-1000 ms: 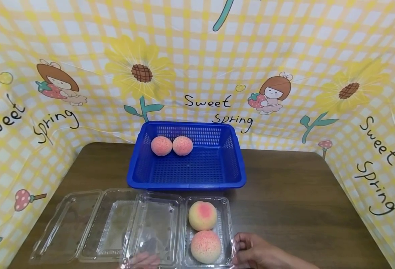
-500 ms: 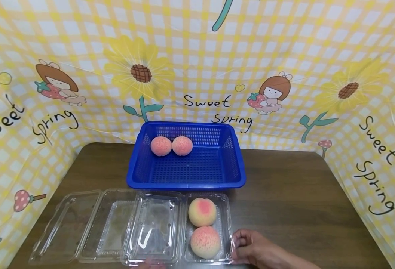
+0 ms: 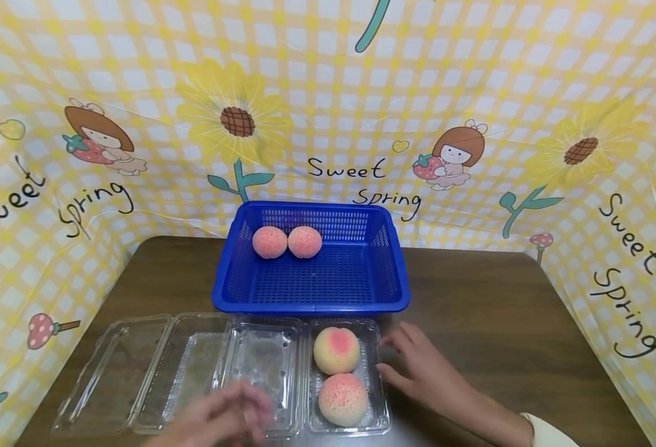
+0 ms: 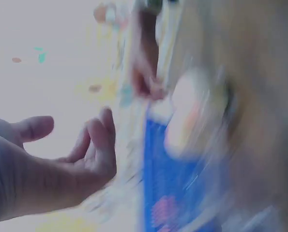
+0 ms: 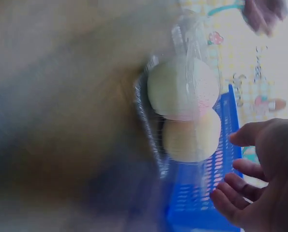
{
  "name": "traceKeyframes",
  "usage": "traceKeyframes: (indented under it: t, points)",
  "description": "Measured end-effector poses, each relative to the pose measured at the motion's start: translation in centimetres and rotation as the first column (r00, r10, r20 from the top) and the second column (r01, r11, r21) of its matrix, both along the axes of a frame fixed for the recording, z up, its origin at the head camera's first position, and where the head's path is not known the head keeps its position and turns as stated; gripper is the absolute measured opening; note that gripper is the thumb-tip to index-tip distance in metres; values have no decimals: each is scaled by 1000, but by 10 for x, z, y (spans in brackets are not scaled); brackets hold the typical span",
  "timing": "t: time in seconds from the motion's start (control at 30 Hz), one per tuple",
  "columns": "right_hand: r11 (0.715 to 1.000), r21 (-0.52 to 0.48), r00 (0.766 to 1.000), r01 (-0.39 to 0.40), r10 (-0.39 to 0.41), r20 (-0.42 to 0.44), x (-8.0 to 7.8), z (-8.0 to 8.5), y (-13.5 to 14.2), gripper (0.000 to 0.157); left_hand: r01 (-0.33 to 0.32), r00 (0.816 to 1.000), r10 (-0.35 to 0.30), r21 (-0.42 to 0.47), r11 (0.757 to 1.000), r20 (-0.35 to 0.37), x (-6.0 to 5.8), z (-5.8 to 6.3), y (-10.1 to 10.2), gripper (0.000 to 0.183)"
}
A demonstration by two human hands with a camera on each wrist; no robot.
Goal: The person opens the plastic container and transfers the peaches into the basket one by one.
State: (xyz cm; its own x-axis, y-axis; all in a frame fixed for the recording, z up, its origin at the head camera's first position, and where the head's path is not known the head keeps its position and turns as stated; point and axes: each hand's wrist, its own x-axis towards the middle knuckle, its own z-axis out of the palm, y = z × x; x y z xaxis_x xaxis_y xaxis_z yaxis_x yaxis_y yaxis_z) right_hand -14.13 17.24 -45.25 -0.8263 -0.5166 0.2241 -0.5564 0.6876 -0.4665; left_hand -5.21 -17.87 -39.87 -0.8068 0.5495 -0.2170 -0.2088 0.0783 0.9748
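Two peaches, one yellow with a pink blush (image 3: 336,351) and one speckled pink (image 3: 343,400), sit in the base of a clear plastic clamshell box (image 3: 377,397). Its lid (image 3: 261,366) lies folded out to the left. My left hand (image 3: 216,413), blurred, hovers over the lid's near left part with fingers loosely bent; in the left wrist view that hand (image 4: 71,164) holds nothing. My right hand (image 3: 428,375) is beside the box's right edge, thumb and fingers apart. The right wrist view shows the hand (image 5: 260,179) with nothing in its grasp.
Behind the boxes stands a blue basket (image 3: 311,307) with two pink peaches (image 3: 287,242) in its back left. A second opened clear box (image 3: 154,372) lies at the left, overlapped by the first box's lid. Patterned cloth (image 3: 328,112) surrounds the brown table (image 3: 490,323).
The peach box and its lid slid slightly away from me. My right hand let go of the box's right edge and moved forward; my left hand came up over the lid.
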Motion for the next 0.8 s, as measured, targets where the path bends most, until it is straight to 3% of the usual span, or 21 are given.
traceKeyframes:
  t: [0.03, 0.07, 0.13, 0.17, 0.2, 0.23, 0.3, 0.37, 0.4, 0.43, 0.5, 0.6, 0.67, 0.8]
  points:
    - [998, 54, 997, -22, 26, -74, -3, 2, -5, 32, -68, 990, 52, -129, 989, -129, -6, 13, -4, 26]
    - [995, 94, 989, -42, 55, -137, -6, 2, -10, 33, -166, 959, 85, -294, 941, -271, -12, 25, -6, 27]
    - [986, 147, 980, -74, 99, -170, -11, 4, -19, 36, -392, 856, 107, -498, 773, -507, -26, 44, -9, 34]
    - [982, 163, 979, -91, 118, -165, -14, 4, -24, 37, -489, 792, 96, -534, 689, -602, -33, 48, -11, 37]
    - [978, 180, 979, -105, 134, -156, -16, 4, -28, 38, -560, 736, 68, -550, 620, -674, -42, 50, -12, 40]
    - [973, 196, 978, -123, 151, -140, -18, 4, -32, 40, -614, 677, 18, -550, 566, -736, -50, 48, -15, 42]
    - [963, 219, 978, -160, 185, -100, -21, 2, -39, 43, -685, 556, -90, -517, 513, -826, -68, 37, -24, 43]
    - [954, 233, 977, -188, 205, -53, -22, 0, -44, 47, -711, 469, -197, -500, 495, -861, -83, 21, -33, 43]
    - [952, 237, 978, -194, 206, -27, -22, -1, -46, 49, -708, 437, -240, -496, 503, -867, -89, 13, -38, 44]
    - [952, 233, 979, -197, 202, 4, -22, -2, -48, 50, -685, 427, -272, -505, 525, -862, -95, 5, -42, 44]
    - [956, 226, 982, -185, 175, 65, -22, -3, -52, 53, -607, 443, -307, -534, 588, -842, -104, -7, -49, 43]
    - [967, 208, 983, -148, 120, 140, -20, -3, -57, 58, -490, 494, -356, -592, 640, -793, -113, -14, -56, 43]
    - [974, 195, 980, -116, 80, 181, -19, -2, -60, 61, -435, 531, -383, -631, 642, -756, -117, -14, -59, 42]
    - [985, 167, 977, -32, -4, 214, -17, -1, -66, 69, -361, 595, -424, -698, 619, -683, -123, -9, -61, 40]
